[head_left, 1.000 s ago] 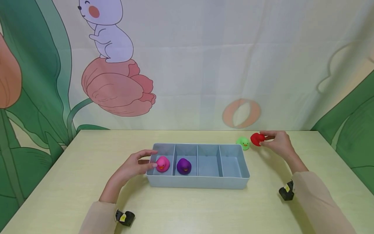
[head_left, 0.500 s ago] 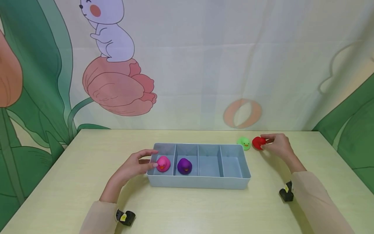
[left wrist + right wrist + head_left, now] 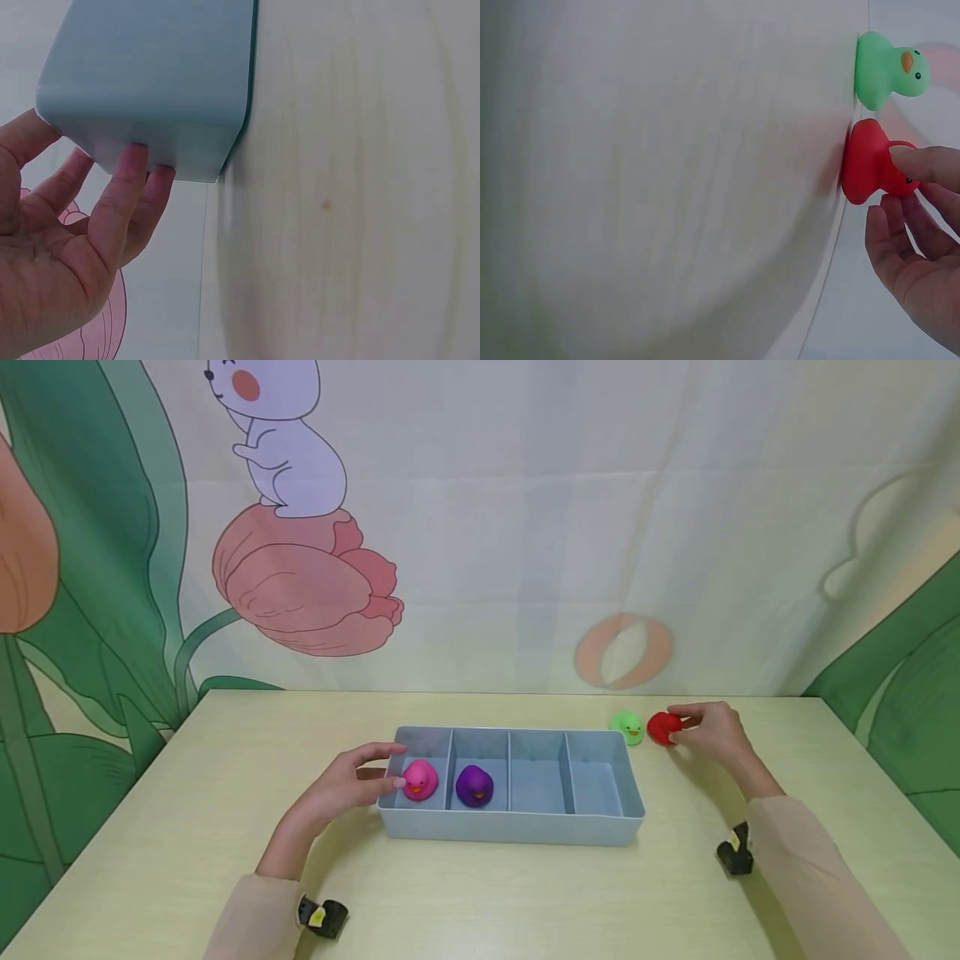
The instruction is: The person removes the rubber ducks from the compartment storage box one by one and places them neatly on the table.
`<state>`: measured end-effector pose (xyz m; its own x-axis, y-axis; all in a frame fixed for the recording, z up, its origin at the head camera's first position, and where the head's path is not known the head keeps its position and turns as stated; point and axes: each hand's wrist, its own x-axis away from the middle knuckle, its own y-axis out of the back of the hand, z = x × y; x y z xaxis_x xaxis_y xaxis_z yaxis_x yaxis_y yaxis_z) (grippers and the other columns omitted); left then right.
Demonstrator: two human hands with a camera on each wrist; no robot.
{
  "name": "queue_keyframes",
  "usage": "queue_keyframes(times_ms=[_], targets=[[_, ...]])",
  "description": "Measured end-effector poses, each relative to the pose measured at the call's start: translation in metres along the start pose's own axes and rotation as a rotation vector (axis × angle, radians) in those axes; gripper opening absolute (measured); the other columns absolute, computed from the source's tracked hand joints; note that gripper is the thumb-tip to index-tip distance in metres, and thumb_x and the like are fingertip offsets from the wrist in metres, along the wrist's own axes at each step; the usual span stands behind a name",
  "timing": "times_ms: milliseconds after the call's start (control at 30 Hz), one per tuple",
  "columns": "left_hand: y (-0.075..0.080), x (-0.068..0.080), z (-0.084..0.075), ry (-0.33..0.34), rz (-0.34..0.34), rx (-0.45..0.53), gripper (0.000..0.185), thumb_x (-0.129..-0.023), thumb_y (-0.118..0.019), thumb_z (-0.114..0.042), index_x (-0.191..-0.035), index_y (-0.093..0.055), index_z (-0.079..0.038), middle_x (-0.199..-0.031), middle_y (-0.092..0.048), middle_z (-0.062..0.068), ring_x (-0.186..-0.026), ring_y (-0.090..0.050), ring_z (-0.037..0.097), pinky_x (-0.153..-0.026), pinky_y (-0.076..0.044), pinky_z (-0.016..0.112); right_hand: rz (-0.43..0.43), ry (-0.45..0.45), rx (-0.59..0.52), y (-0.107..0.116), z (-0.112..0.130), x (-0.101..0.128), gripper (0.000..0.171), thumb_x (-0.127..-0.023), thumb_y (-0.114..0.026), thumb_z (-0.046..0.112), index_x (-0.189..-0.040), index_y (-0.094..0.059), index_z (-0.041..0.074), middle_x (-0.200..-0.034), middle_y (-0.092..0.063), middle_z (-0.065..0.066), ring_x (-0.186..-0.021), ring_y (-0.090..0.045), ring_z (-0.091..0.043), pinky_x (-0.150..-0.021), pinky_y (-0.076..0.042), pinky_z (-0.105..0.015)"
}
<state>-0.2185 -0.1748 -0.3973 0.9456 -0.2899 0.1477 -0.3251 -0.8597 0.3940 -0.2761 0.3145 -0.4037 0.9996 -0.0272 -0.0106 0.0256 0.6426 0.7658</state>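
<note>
My right hand (image 3: 716, 732) pinches a red rubber duck (image 3: 868, 161) by its head between thumb and fingers. The duck's base is right at the tabletop in the right wrist view, beside a light green rubber duck (image 3: 881, 71). At the left end of a grey-blue divided box (image 3: 510, 828), my left hand (image 3: 348, 785) grips the rim, some fingertips against the outer end wall (image 3: 150, 135). Inside the box, a pink rubber duck (image 3: 421, 780) sits in the leftmost compartment. A purple rubber duck (image 3: 475, 787) occupies the compartment to its right.
The pale wooden table (image 3: 480, 893) ends at a printed curtain (image 3: 480, 568) behind the ducks. Two more compartments (image 3: 536, 772) of the box show bare floors. A small black camera sits at each wrist, the left one (image 3: 324, 918) low over the table.
My right hand has lowered the red duck a little, down to the tabletop beside the green duck. The left hand stays on the box's end.
</note>
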Motion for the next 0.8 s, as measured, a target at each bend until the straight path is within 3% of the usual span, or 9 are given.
queue_keyframes(times_ms=[500, 800], targets=[[-0.001, -0.001, 0.001, 0.014, -0.005, -0.008, 0.052, -0.081, -0.069, -0.022, -0.128, -0.05, -0.01, -0.135, -0.042, 0.013, -0.12, -0.043, 0.038, -0.078, -0.048, 0.037, 0.005, -0.003, -0.015, 0.0, -0.001, 0.001, 0.044, -0.076, -0.067, 0.005, -0.118, -0.056, -0.007, -0.106, -0.059, -0.029, -0.089, -0.057, -0.033, -0.06, -0.046, -0.025], [-0.001, -0.001, 0.0, 0.017, -0.006, -0.011, 0.052, -0.081, -0.068, -0.023, -0.128, -0.05, -0.01, -0.135, -0.042, 0.013, -0.12, -0.043, 0.038, -0.079, -0.048, 0.037, -0.061, 0.133, 0.003, 0.003, 0.012, 0.012, 0.045, -0.077, -0.068, 0.007, -0.118, -0.057, -0.004, -0.118, -0.053, -0.028, -0.101, -0.053, -0.042, -0.062, -0.047, -0.027]])
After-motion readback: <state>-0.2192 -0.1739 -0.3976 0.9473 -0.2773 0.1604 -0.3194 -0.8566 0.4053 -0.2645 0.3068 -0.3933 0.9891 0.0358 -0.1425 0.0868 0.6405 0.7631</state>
